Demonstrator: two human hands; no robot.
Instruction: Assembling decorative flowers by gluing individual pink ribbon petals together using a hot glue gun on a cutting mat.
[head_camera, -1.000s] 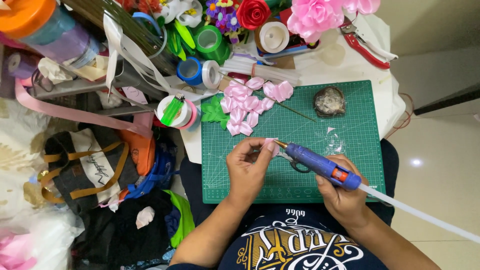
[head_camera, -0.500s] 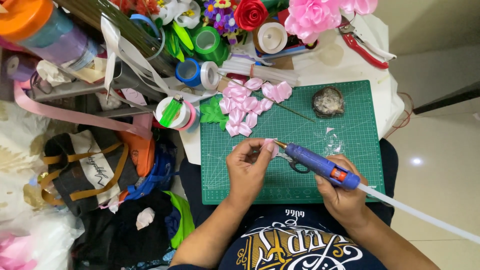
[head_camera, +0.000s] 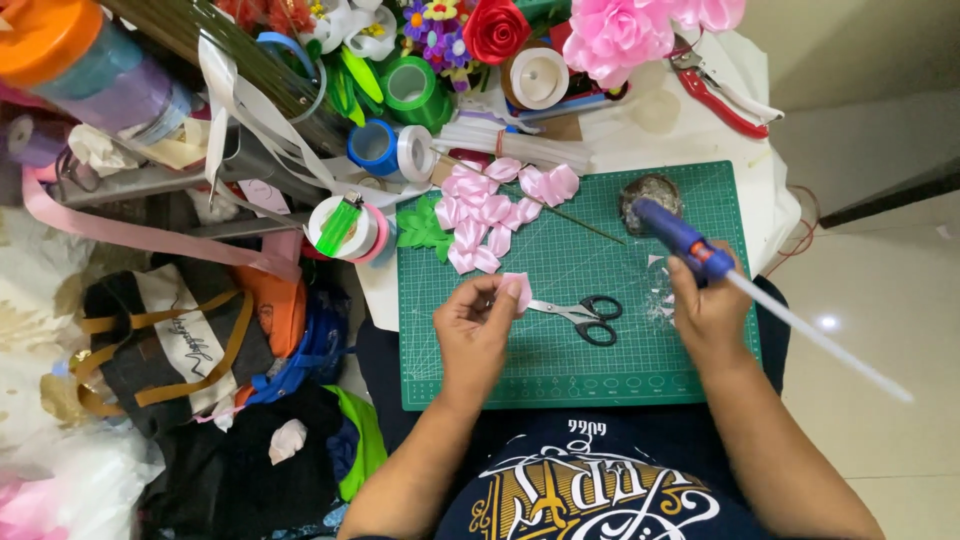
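Nearest the camera, the person's dark printed shirt fills the bottom edge, and both forearms reach out over a green cutting mat (head_camera: 560, 375) that lies across the lap and onto the desk (head_camera: 640, 140).

The left hand (head_camera: 478, 325) hovers above the mat's near half, its grip pressed together on a small pink ribbon petal (head_camera: 517, 288) held between thumb and fingertips. Just beside it to the right, black-handled scissors (head_camera: 580, 313) lie flat on the mat, blades pointing toward the left hand.

The right hand (head_camera: 708, 305) has its grip wrapped around a blue glue gun (head_camera: 680, 235), whose nozzle points away toward a small round dish (head_camera: 652, 190) near the mat's far right corner. A translucent glue stick (head_camera: 815, 338) runs out of the gun's back end, over the pale tiled floor (head_camera: 880, 250) to the right.

Farther along the mat, a cluster of folded pink petals (head_camera: 495, 212) rests near the far left corner, touching a green fabric leaf (head_camera: 422, 224) at the mat's edge.

Beyond the mat the white desk is crowded: a blue tape roll (head_camera: 375, 146), a green tape roll (head_camera: 410, 85), a white ribbon spool (head_camera: 538, 77), a red ribbon rose (head_camera: 496, 28), a large pink ribbon flower (head_camera: 620, 35) and red-handled pliers (head_camera: 722, 98) near the far right corner.

To the left, below desk level, a dark bag with tan straps (head_camera: 170, 340) sits amid piled cloth, with a long pink ribbon (head_camera: 130, 235) trailing above it.
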